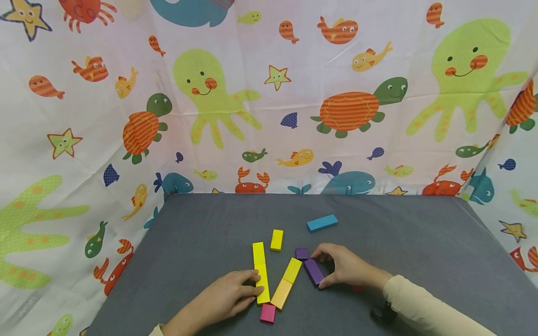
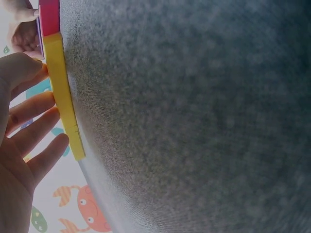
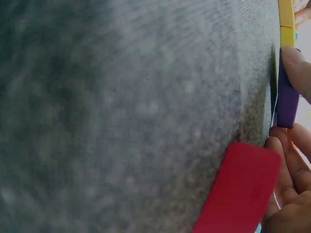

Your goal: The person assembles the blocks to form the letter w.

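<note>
My left hand (image 1: 229, 294) rests its fingertips along the left side of a yellow block (image 1: 264, 298). Another yellow block (image 1: 258, 253) continues that row at its far end. A pink block (image 1: 268, 313) lies at the near end, where a slanted row of a light orange block (image 1: 282, 294) and a yellow block also comes down. To the right, my right hand (image 1: 346, 266) pinches a purple block (image 1: 314, 273) between thumb and fingers. The block's far end sits by a smaller purple block (image 1: 301, 254), close to the slanted row's top.
A loose yellow block (image 1: 276, 240) and a longer blue block (image 1: 322, 223) lie farther back on the grey table (image 1: 210, 224). A red block (image 3: 238, 189) lies under my right forearm, mostly hidden in the head view. Cloth with sea animals (image 1: 302, 60) hangs behind the table.
</note>
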`<state>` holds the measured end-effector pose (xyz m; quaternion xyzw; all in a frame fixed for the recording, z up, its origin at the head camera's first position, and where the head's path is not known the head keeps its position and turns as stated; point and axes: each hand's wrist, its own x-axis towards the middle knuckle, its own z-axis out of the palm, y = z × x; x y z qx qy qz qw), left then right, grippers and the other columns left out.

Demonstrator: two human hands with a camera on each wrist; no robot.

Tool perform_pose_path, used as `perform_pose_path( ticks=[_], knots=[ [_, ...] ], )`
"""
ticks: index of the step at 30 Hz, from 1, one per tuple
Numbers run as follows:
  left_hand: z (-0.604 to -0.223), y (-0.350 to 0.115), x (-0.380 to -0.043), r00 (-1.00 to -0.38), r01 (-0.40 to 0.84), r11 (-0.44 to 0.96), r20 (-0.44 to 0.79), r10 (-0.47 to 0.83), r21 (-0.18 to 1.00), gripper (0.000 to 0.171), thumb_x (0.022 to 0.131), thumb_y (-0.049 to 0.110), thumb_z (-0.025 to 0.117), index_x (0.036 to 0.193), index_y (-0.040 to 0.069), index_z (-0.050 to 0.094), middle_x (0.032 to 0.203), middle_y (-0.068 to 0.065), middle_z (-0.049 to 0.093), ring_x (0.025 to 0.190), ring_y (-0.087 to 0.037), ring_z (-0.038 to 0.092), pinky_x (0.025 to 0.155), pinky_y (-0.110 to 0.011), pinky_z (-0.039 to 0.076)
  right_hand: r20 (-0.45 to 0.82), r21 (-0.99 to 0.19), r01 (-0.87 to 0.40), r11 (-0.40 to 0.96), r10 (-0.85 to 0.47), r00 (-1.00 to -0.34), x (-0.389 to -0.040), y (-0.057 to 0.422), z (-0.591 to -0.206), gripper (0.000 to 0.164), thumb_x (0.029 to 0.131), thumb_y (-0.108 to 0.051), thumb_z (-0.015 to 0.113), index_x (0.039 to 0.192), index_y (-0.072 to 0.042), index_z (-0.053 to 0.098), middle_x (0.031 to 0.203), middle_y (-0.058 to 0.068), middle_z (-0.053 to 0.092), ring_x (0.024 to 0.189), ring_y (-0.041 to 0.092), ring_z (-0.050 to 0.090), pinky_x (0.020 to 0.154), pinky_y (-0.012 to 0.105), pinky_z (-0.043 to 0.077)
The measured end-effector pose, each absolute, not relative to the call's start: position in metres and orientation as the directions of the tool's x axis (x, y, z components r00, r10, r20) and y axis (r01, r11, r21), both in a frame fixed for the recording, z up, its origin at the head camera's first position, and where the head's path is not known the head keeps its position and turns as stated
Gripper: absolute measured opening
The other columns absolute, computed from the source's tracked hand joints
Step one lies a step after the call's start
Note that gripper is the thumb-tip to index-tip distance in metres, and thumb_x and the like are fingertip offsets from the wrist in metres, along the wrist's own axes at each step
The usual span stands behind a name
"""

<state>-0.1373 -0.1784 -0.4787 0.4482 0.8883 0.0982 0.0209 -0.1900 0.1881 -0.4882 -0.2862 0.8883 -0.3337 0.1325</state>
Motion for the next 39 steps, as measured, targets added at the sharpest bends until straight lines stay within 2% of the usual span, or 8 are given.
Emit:
perform_pose_path(
  ticks=[14,39],
  knots=[
    [-0.4781,-0.1778,-0.1376,-0.596,0.794,0.580,0.048,0.801,0.182,0.032,0.096,0.030,0.064,0.128,0.033,0.067,0.133,0.006,0.061,0.118,-0.010,0.061,0.098,-0.034,0.056,-0.045,-0.664,-0.430,0.612,-0.607,-0.794,-0.1925,0.1883,-0.4902,0.061,0.068,-0.043,0.089,0.119,-0.025,0.060,0.112,-0.013,0.059,0.102,0.007,0.055,0.089,0.025,0.050],
    [-0.4784,-0.1782,-0.1382,-0.595,0.793,0.578,0.039,0.803,0.190,0.032,0.096,0.030,0.064,0.128,0.033,0.066,0.133,0.006,0.062,0.118,-0.010,0.061,0.098,-0.035,0.056,-0.033,-0.674,-0.452,0.584,-0.635,-0.772,-0.1938,0.1885,-0.4907,0.064,0.070,-0.044,0.087,0.123,-0.022,0.058,0.118,-0.006,0.059,0.105,0.012,0.056,0.091,0.027,0.051]
  ],
)
